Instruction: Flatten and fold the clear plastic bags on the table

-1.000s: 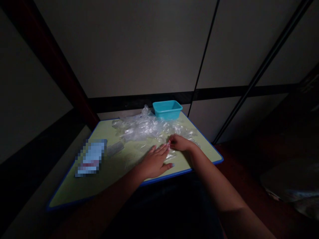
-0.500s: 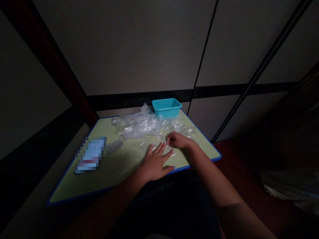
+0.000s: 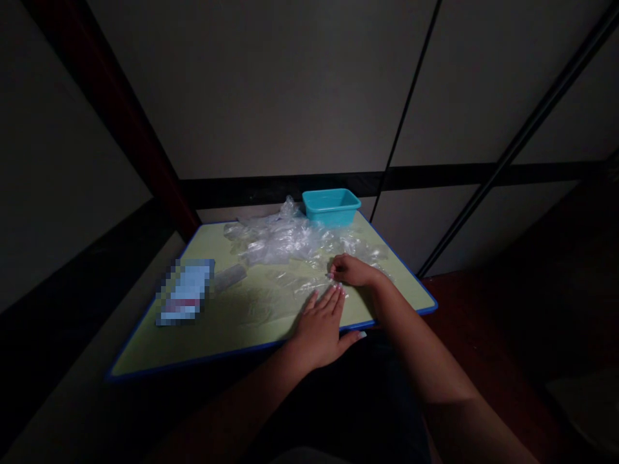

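My left hand (image 3: pixel 322 328) lies flat near the front edge of the yellow-green table (image 3: pixel 193 341), fingers extended and thumb spread to the right. Under and beyond its fingertips is a thin clear plastic bag (image 3: pixel 294 281), spread on the tabletop. Just past those fingertips, my right hand (image 3: pixel 352 269) is closed in a pinch at the bag's right part. What lies between its fingers is too small to make out. Behind both hands sits a crumpled heap of clear plastic (image 3: pixel 280 238).
A turquoise basket (image 3: pixel 331 209) stands at the table's back right, against the panelled wall (image 3: pixel 271 96). A folded strip of plastic (image 3: pixel 229 277) lies left of centre, beside a blurred-out flat item (image 3: pixel 186 290).
My left hand has moved slightly right and towards me, its fingers closer together. My right hand stays pinched close to the same spot. The whole view has shifted a little.
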